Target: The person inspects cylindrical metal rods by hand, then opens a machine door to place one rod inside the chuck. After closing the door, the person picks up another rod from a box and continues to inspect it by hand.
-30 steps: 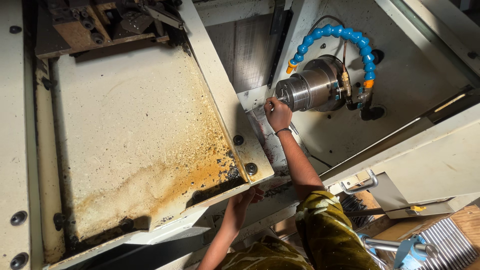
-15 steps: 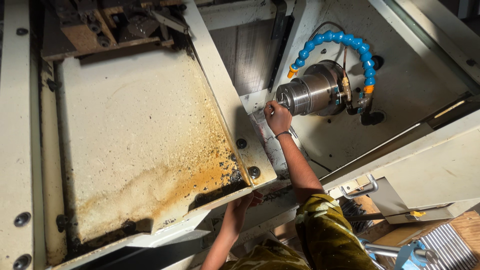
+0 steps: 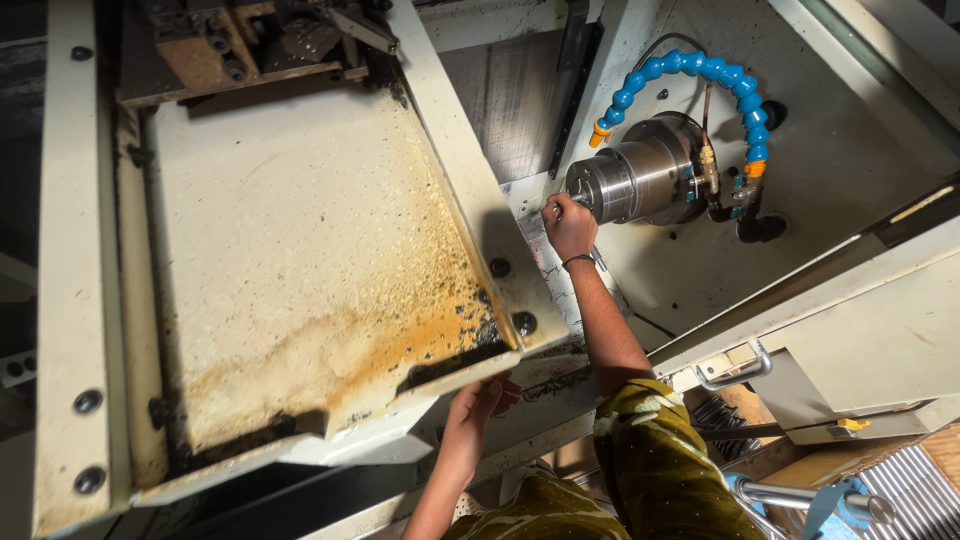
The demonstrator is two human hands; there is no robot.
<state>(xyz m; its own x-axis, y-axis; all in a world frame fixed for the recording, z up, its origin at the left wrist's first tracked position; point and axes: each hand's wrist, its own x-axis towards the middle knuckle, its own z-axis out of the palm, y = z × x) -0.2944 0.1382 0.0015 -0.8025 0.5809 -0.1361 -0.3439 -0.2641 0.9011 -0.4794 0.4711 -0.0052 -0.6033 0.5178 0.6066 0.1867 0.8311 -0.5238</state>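
Note:
My right hand [image 3: 570,226] reaches up to the front face of a steel lathe chuck [image 3: 632,180]. Its fingers are pinched on a small metal part [image 3: 551,208] at the chuck's jaws, and a dark band sits on the wrist. My left hand [image 3: 480,400] is lower down, with its fingers curled round the bottom edge of a cream, rust-stained metal panel [image 3: 300,260]. Olive-yellow sleeves [image 3: 650,450] cover my upper arms.
A blue segmented coolant hose [image 3: 700,68] with orange nozzles arcs over the chuck. Dark tool blocks [image 3: 250,40] sit at the top of the panel. A cream machine door with a metal handle [image 3: 735,368] lies to the right. Metal chips gather under the panel's lower edge [image 3: 450,365].
Both hands stay where they were. Only the view has drifted slightly.

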